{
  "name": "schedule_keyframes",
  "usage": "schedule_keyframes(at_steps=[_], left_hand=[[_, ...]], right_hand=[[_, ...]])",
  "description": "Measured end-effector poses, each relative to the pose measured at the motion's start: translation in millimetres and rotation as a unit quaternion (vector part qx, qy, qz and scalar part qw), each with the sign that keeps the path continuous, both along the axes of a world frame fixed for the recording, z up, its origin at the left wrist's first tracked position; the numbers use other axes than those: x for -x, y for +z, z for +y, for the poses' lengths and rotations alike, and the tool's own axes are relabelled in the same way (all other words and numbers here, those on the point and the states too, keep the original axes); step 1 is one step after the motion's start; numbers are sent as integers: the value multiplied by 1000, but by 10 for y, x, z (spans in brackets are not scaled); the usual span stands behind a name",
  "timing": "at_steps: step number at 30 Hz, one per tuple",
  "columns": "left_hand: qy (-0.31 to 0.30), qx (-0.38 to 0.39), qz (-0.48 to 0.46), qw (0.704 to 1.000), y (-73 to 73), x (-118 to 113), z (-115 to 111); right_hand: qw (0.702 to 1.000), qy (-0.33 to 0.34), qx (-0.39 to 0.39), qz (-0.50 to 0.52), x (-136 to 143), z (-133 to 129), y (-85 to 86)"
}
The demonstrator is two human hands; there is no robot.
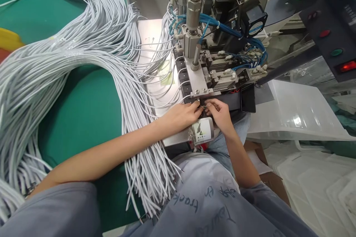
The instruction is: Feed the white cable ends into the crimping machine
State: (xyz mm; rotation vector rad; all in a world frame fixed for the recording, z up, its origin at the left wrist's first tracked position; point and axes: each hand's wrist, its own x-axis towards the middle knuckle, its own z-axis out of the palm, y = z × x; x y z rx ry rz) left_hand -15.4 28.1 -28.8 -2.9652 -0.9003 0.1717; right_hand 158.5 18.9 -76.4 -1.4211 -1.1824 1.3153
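Note:
Both hands meet at the front edge of a metal machine [196,77] with blue air tubes. My left hand [185,116] reaches in from the left, its fingers closed together at the black front block; whatever they pinch is too small to make out. Close beside it, my right hand [219,114] has thumb and forefinger pinched on something small and dark that I cannot name. White cables [133,92] lie in a large bundle under my left forearm, and several single ones run into the machine's side. A labelled clear container [203,131] sits just below the hands.
A green table surface [83,118] lies under the cables at left. The small black bin [248,98] is right of my right hand. A control box [332,40] with buttons stands at the upper right, above a translucent plastic sheet [297,113]. Something yellow [10,39] shows at far left.

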Motion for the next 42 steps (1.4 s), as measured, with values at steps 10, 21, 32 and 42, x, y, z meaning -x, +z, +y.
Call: schedule_keyframes(at_steps=[10, 21, 32, 42], left_hand=[[24, 29, 2, 999, 64, -25, -13], [63, 25, 1, 998, 124, 65, -74], [86, 32, 2, 996, 160, 70, -110], [143, 34, 0, 989, 143, 108, -29]], right_hand=[[997, 37, 62, 20, -6, 59, -52], [992, 103, -18, -65, -38, 71, -122], [999, 39, -7, -35, -55, 32, -159], [980, -121, -111, -114, -91, -258, 30]])
